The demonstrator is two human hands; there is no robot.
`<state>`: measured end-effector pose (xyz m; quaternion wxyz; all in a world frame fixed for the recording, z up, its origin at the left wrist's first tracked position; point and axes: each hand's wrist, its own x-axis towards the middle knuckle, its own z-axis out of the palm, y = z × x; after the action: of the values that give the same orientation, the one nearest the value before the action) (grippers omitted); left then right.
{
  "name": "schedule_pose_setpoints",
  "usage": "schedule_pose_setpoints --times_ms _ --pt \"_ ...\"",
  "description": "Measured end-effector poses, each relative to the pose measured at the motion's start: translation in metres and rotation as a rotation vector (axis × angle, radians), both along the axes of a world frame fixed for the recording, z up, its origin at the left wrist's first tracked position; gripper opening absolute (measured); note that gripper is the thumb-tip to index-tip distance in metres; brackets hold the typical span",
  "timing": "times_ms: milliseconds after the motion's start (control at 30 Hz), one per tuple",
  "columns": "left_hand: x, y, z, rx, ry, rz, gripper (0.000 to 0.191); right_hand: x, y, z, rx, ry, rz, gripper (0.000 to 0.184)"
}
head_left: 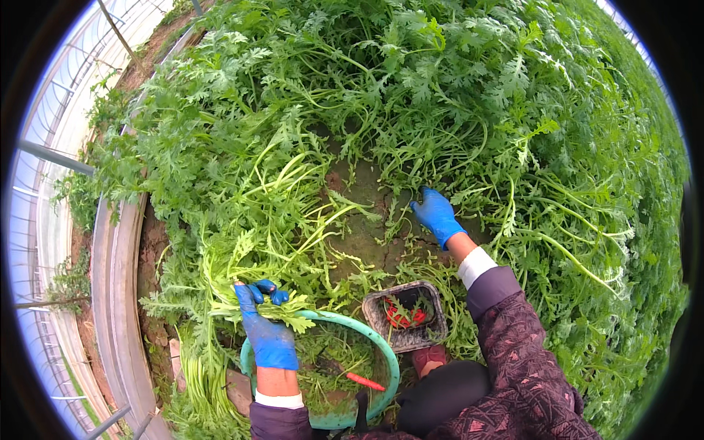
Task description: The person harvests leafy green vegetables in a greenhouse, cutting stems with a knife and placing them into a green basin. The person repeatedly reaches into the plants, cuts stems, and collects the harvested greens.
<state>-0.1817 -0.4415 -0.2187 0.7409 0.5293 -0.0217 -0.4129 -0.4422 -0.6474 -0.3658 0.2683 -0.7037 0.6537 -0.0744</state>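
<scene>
My left hand (267,324), in a blue glove, is closed around a bunch of leafy green stems (225,300) above the rim of a round green tub (388,352). Inside the tub lie leaf scraps and a tool with a red handle (366,381). My right hand (434,213), gloved in blue too, reaches to the soil at the base of the standing leafy plants (440,143); its fingertips are partly hidden, so I cannot tell what they touch. Between the hands, loose stems (324,220) lean over the ground.
Close to my shoe (429,357) stands a dirty square plastic container (404,319) with red ties (404,316) inside. A pile of cut stems (201,379) lies left of the tub. Dense greens surround the bare soil (366,236). Along the left run a bed edging (124,264) and greenhouse poles (58,158).
</scene>
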Motion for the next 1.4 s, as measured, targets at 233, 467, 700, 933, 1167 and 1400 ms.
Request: schedule_pose_setpoints --times_ms 233,467,700,933,1167,1400 --pt "0.008 0.002 -0.01 0.056 -0.013 0.065 0.042 0.085 0.004 0.015 -0.355 -0.286 0.582 0.03" --pt "0.01 0.013 -0.009 0.044 0.027 0.045 0.041 0.105 -0.002 -0.006 -0.074 -0.077 0.494 0.025" --pt "0.009 0.017 -0.01 -0.017 0.034 -0.042 0.041 0.091 0.005 0.021 -0.157 -0.482 0.519 0.025" --pt "0.004 0.026 -0.004 0.022 0.023 -0.045 0.038 0.109 0.024 -0.005 0.013 -0.413 0.738 0.034" --pt "-0.008 0.024 -0.001 0.057 0.008 -0.26 0.042 0.118 0.059 0.079 -0.125 -0.674 0.628 0.021" --pt "-0.006 -0.002 -0.006 -0.03 0.229 -0.151 0.029 0.129 0.098 0.109 -0.019 -0.444 1.174 0.036"
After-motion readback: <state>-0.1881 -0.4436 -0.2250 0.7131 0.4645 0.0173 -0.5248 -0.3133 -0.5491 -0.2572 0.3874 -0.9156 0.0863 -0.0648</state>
